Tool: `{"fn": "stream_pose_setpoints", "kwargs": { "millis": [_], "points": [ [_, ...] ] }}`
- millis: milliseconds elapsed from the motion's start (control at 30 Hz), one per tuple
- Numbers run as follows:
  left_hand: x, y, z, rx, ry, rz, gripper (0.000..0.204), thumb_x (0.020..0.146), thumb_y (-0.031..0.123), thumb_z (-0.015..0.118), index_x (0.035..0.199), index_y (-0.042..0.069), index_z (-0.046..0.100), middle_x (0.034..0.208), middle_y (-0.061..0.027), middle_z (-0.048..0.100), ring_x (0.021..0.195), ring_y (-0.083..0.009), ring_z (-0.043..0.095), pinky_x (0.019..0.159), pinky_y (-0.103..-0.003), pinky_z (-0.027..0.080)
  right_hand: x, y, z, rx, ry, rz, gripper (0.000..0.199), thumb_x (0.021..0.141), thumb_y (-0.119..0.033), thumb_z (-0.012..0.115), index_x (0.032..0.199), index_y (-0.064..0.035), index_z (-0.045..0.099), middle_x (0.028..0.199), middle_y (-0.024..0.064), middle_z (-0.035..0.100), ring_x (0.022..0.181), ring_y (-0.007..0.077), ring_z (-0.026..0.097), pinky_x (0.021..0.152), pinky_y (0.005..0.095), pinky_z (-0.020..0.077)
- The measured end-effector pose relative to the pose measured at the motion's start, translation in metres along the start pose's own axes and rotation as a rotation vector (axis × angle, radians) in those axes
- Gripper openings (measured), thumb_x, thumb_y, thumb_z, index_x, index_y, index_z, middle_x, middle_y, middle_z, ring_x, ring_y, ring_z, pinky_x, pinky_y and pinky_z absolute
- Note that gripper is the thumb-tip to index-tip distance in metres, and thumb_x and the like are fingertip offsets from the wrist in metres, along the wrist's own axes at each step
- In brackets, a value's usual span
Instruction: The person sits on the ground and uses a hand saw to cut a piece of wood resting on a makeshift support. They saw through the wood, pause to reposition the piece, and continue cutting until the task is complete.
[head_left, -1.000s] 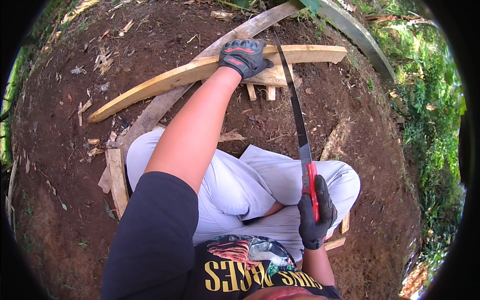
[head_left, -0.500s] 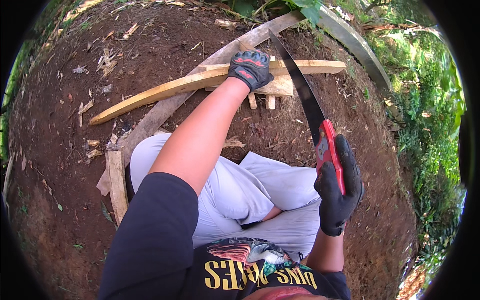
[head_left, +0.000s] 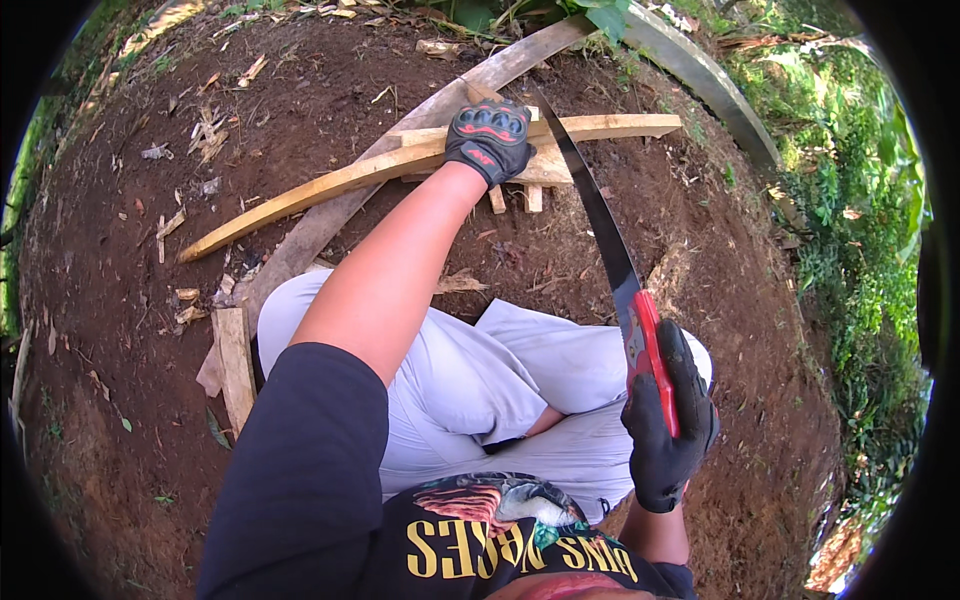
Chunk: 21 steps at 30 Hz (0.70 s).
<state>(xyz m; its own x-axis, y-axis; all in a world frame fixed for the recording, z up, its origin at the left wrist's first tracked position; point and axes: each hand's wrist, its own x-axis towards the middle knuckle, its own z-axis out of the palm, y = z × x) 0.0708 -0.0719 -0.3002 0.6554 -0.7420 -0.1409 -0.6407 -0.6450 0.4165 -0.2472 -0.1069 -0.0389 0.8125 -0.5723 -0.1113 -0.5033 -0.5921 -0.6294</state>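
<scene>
My left hand (head_left: 490, 138), in a black glove with red marks, is closed over the middle of a long pale wooden plank (head_left: 300, 198); its fingertips are hidden on the far side. Smaller wood pieces (head_left: 546, 165) lie under the plank at that spot. My right hand (head_left: 672, 425), gloved in black, wraps round the red handle of a hand saw (head_left: 600, 215). The saw's long dark blade points away from me, and its far part crosses the plank just right of my left hand. Whether the teeth touch the wood I cannot tell.
A weathered grey board (head_left: 345, 208) runs slantwise beneath the plank. Near my crossed legs (head_left: 480, 385) lies a short wood piece (head_left: 233, 370). Wood chips (head_left: 208, 135) are strewn over brown soil. A grey curved edge (head_left: 705, 80) and green plants (head_left: 850, 250) border the right.
My right hand has drawn the saw back toward me, so its handle sits lower and the tip nearer the plank. My left hand stays on the plank; the view has shifted slightly.
</scene>
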Motion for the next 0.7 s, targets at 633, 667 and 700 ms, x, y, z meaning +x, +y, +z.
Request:
{"fn": "stream_pose_setpoints", "kwargs": {
  "millis": [633,667,700],
  "points": [
    [-0.004,0.002,0.003,-0.012,0.038,-0.006,0.048,0.095,0.046,0.077,0.123,0.007,0.074,0.122,-0.0186,0.076,0.118,-0.0374,0.072,0.103,-0.051,0.057,-0.018,0.015,0.007,0.030,-0.033,0.150,0.048,0.100,-0.005,0.070,0.147,0.0020,0.066,0.141,0.0256,0.073,0.128,0.0379,0.073,0.109,0.0445,0.0561],
    [-0.004,0.001,0.003,-0.008,0.051,-0.007,0.048,0.095,0.045,0.077,0.124,0.007,0.074,0.123,-0.0186,0.076,0.119,-0.0371,0.072,0.103,-0.051,0.057,-0.022,0.015,0.005,0.031,-0.033,0.151,0.049,0.100,-0.004,0.070,0.148,0.0021,0.066,0.141,0.0257,0.073,0.129,0.0375,0.073,0.110,0.0444,0.0556],
    [-0.003,0.002,0.003,-0.006,0.059,0.002,0.048,0.095,0.045,0.078,0.123,0.006,0.073,0.122,-0.0187,0.075,0.118,-0.0366,0.072,0.102,-0.051,0.057,-0.026,0.014,0.002,0.032,-0.029,0.154,0.049,0.099,-0.004,0.070,0.148,0.0022,0.066,0.141,0.0259,0.072,0.130,0.0371,0.073,0.110,0.0442,0.0551]
  ]
}}
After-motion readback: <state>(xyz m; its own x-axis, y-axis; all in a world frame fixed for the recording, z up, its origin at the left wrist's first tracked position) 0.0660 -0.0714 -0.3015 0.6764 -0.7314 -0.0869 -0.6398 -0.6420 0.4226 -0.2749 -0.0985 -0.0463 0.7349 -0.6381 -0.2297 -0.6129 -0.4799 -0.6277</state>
